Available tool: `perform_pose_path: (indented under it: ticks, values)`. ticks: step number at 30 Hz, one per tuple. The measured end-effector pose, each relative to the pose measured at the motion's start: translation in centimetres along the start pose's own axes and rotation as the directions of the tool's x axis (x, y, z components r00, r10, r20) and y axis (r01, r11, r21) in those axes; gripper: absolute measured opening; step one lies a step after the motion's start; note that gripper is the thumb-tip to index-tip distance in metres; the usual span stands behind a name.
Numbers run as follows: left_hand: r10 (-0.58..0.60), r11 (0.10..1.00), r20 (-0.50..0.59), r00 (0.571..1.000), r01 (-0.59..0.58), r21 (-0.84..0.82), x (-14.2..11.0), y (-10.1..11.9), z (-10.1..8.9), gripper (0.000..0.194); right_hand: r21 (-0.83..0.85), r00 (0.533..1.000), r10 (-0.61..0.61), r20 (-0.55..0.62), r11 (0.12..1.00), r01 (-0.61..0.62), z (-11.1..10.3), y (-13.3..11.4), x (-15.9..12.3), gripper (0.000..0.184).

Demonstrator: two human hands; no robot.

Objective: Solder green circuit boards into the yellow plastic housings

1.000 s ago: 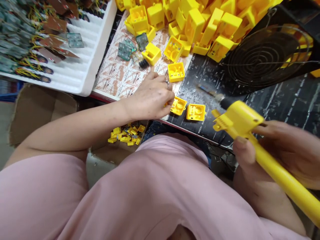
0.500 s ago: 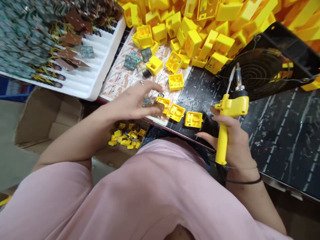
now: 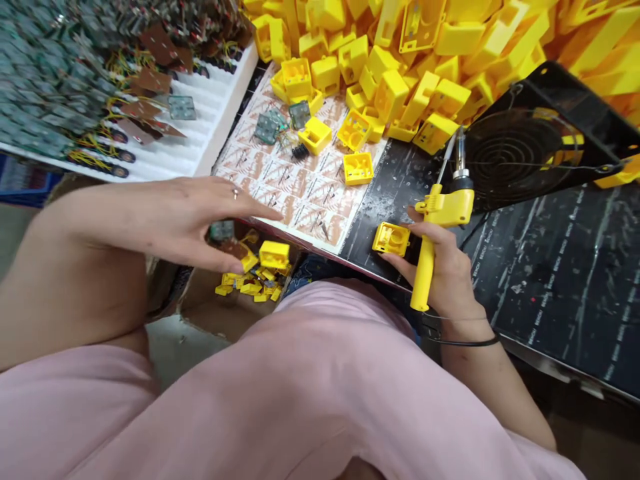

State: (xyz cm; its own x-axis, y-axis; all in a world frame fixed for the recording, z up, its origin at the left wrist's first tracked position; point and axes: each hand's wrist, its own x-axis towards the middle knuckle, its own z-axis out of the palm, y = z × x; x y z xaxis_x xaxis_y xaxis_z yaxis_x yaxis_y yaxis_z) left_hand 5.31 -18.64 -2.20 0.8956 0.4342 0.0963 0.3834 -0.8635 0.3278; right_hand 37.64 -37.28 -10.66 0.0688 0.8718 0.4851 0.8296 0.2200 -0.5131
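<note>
Gripping yellow iron (image 3: 449, 208) in right hand (image 3: 447, 272), tip pointing forward, thumb reaching toward yellow case (image 3: 391, 239) lying just left on black bench (image 3: 545, 267); left hand (image 3: 160, 217) hanging farther off, splayed, gripping nothing visible.

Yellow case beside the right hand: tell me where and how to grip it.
Probably by the left wall of the yellow case, coming from the left: it lies open side up, while the right hand, holding the yellow tool, crowds its right.

A black-topped workbench (image 3: 560, 287) stretches to the right of the right-hand fingers (image 3: 434, 233), while grey floor (image 3: 175, 350) shows below the left-hand fingers (image 3: 250, 208).
</note>
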Motion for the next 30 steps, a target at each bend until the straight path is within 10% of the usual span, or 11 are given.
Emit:
perform_pose_path:
  ticks: [9, 12, 15, 30]
  values:
    - [-0.149, 0.979, -0.022, 0.989, 0.150, 0.135, 13.3, 0.5, 6.9, 0.063, 0.036, 0.999, -0.027, 0.024, 0.999, 0.026, 0.4, 0.4, -0.3, 0.064]
    - [0.004, 0.999, 0.160, 0.987, -0.010, 0.038, 12.6, 0.2, 6.0, 0.060, 0.027, 1.000, -0.012, 0.012, 1.000, 0.012, 0.3, 0.3, -0.3, 0.059]
    - [0.278, 0.959, 0.369, 0.887, -0.237, -0.154, 10.8, 0.6, 4.6, 0.048, 0.013, 0.999, 0.001, 0.033, 1.000, -0.001, 0.1, 0.2, -0.3, 0.057]
    - [0.142, 0.982, 0.010, 0.990, -0.140, -0.124, 7.3, 3.8, 8.9, 0.072, -0.048, 0.985, -0.172, -0.018, 0.984, 0.171, 0.4, 1.0, -0.3, 0.077]
